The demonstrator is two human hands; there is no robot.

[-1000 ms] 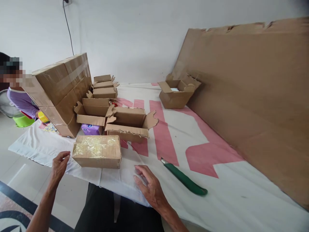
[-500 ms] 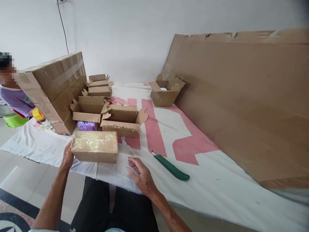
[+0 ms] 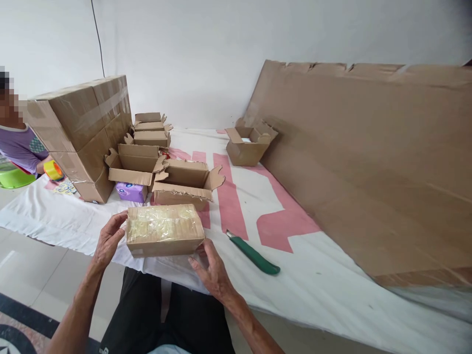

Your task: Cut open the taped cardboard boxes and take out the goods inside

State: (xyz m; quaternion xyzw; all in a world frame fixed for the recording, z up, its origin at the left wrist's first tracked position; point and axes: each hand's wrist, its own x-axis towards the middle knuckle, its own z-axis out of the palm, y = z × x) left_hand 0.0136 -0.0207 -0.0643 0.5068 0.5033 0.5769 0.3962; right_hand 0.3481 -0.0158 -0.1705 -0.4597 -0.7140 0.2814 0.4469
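A small closed cardboard box (image 3: 162, 231), its top covered with shiny clear tape, is at the table's front edge in front of me. My left hand (image 3: 109, 240) is at its left end, fingers against the side. At the opposite end, my right hand (image 3: 211, 268) touches the lower right corner, so the box is between both hands. Right of it lies a green-handled utility knife (image 3: 254, 254) with its blade end pointing away to the left. Just behind the box are an open cardboard box (image 3: 183, 191) with torn flaps and a purple packet (image 3: 131, 192).
Taped cartons (image 3: 88, 128) are stacked on the left, with more open boxes (image 3: 134, 162) beside them. Another open box (image 3: 246, 150) stands before a large cardboard sheet (image 3: 354, 172) leaning on the wall. A person (image 3: 22, 142) with yellow tape (image 3: 53, 170) is at far left.
The taped box has moved right, toward my right hand, which now touches its corner. My left hand followed with it. The view has shifted slightly.
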